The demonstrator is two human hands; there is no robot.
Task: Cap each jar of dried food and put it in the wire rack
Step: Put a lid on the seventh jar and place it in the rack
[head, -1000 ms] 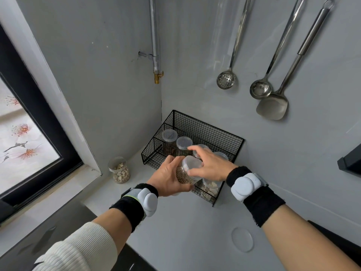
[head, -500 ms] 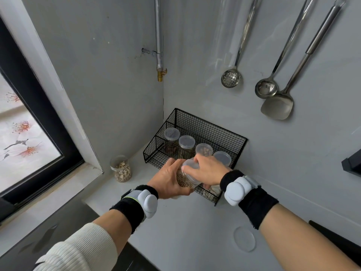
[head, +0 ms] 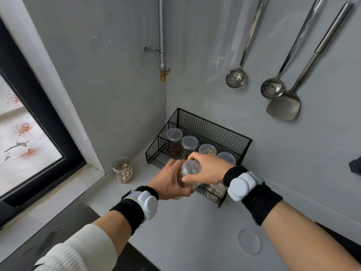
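Loose clear lid (head: 249, 241) flat on counter (head: 191, 231), nearest. Jar of brown grain (head: 188, 176) held tilted above rack's front edge: left hand (head: 169, 182) wrapped around body, right hand (head: 209, 168) pinching its cap. Beyond, four capped jars in wire rack (head: 211, 132); uncapped jar of pale pieces (head: 124, 170) left on counter.

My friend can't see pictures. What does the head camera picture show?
Two hands hold a jar of seeds: the left hand grips it, the right hand fits its lid. Behind, a wire rack holds capped jars; one open jar waits by the window.
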